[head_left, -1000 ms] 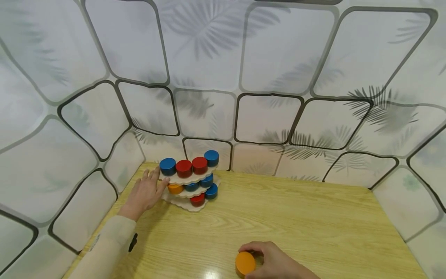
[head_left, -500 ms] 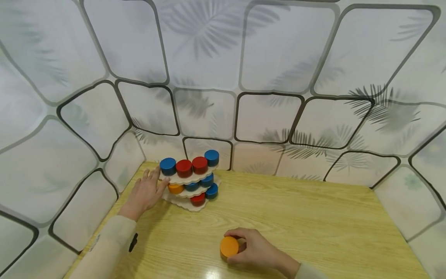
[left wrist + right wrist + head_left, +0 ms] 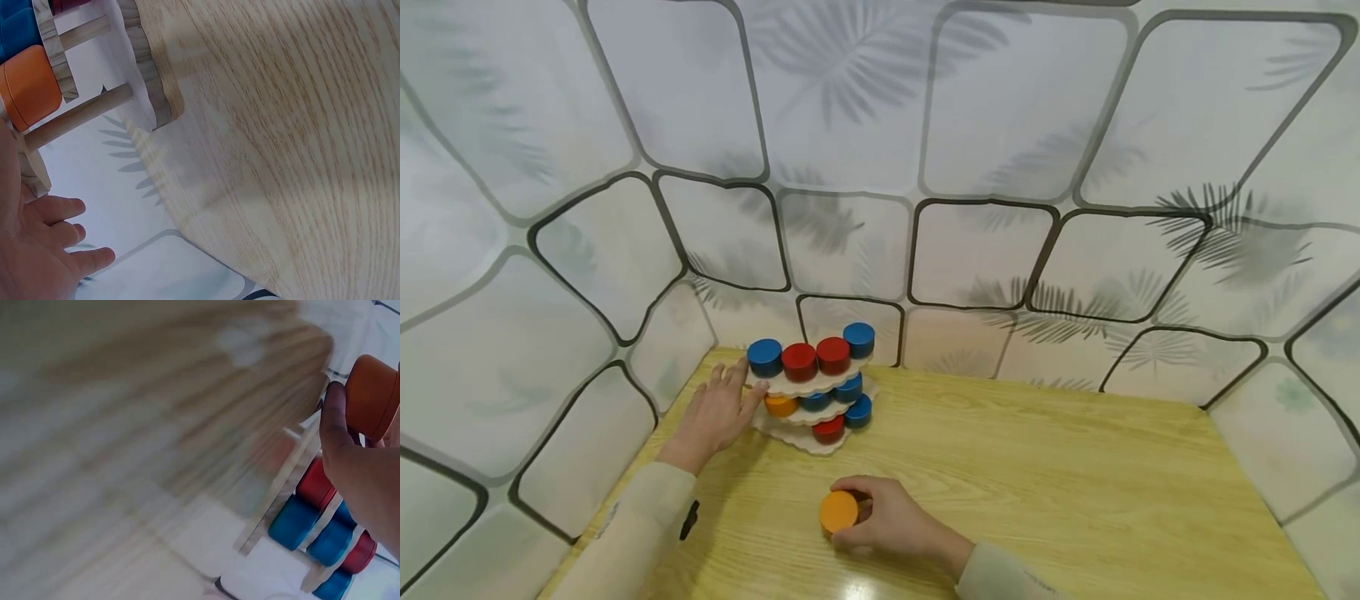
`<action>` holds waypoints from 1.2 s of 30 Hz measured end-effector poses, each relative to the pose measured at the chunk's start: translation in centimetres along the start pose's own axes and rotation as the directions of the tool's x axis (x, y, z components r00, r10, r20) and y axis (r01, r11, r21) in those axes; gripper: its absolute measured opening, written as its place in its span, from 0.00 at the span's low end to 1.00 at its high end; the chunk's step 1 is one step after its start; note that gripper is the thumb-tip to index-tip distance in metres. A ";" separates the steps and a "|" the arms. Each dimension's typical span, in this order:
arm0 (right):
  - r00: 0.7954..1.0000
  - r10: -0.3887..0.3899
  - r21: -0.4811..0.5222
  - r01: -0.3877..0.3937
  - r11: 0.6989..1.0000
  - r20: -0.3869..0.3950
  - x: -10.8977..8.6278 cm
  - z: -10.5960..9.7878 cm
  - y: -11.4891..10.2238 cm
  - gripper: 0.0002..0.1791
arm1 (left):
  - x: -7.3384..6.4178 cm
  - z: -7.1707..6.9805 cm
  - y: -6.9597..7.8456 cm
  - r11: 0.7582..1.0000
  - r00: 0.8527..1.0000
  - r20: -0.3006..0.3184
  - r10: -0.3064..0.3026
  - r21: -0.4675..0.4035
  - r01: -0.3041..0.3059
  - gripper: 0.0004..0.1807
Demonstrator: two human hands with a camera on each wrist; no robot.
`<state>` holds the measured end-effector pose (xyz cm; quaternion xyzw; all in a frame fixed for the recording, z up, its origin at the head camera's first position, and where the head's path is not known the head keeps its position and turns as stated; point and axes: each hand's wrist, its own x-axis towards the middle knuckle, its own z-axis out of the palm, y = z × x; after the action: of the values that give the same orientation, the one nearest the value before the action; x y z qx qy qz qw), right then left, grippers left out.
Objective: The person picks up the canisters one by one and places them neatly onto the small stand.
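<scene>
My left hand (image 3: 712,414) holds the left corner of the top shelf of a three-tiered wooden rack (image 3: 797,435), with thumb and index finger at that corner. In the left wrist view, the other fingers (image 3: 94,259) extend past the shelf edge. Red, blue and orange cylinders stand on its scalloped shelves. My right hand (image 3: 898,518) pinches an orange cylinder (image 3: 838,511) between thumb and fingers, close over the table in front of the rack. In the right wrist view, that cylinder (image 3: 370,397) shows a thin seam around its side.
The wood-grain table (image 3: 1037,467) meets patterned walls (image 3: 985,250) at the back and both sides. The rack stands near the back left corner. A small black item (image 3: 689,520) shows beside the left sleeve.
My right hand has moved left and away from the front edge, carrying the orange cylinder closer to the rack. The left hand has kept its place on the rack.
</scene>
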<state>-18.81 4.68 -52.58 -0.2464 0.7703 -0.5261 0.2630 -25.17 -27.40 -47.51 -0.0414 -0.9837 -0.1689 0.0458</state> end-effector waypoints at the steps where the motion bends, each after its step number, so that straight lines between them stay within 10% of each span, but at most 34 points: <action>1: 1.000 0.008 -0.008 -0.008 1.000 -0.012 0.3 0.2 -0.2 0.32 | 0.0 0.0 0.0 1.000 1.000 -0.001 0.000 0.000 0.000 0.46; 36: 0.932 -0.009 -0.079 -0.021 0.997 -0.361 6.2 4.1 -2.4 0.35 | 0.0 0.0 0.2 1.000 1.000 -0.017 0.005 0.006 -0.005 0.45</action>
<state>-20.43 -3.00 -52.48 -0.1535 0.8271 -0.5298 0.1084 -25.11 -27.24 -47.41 -0.0425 -0.9836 -0.1663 0.0547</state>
